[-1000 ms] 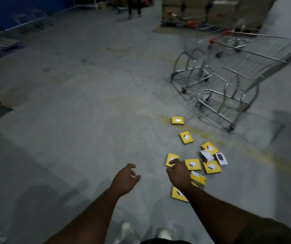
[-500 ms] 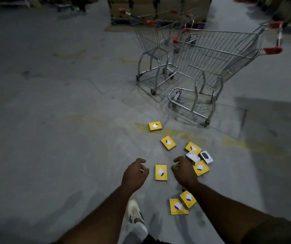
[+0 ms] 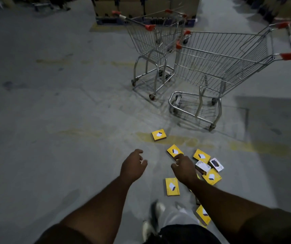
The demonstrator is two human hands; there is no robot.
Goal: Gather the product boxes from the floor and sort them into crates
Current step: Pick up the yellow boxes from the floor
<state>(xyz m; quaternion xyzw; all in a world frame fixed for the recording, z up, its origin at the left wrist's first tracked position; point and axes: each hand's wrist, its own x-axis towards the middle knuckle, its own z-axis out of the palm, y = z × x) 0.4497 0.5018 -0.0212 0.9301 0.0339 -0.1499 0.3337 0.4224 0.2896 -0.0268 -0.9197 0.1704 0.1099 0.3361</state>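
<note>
Hands [image 3: 158,166] empty above floor, yellow boxes [image 3: 174,150] just beyond R fingertips.

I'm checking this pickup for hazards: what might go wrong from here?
The yellow boxes lie close to the person's shoe, so a step may crush one. The dim floor could hide boxes under the right arm. The nearer cart stands just beyond the pile and may get bumped.

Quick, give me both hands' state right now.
Left hand: open, fingers loosely curled, holding nothing.
Right hand: open, holding nothing, fingers reaching toward a yellow product box on the floor; contact cannot be told.
</note>
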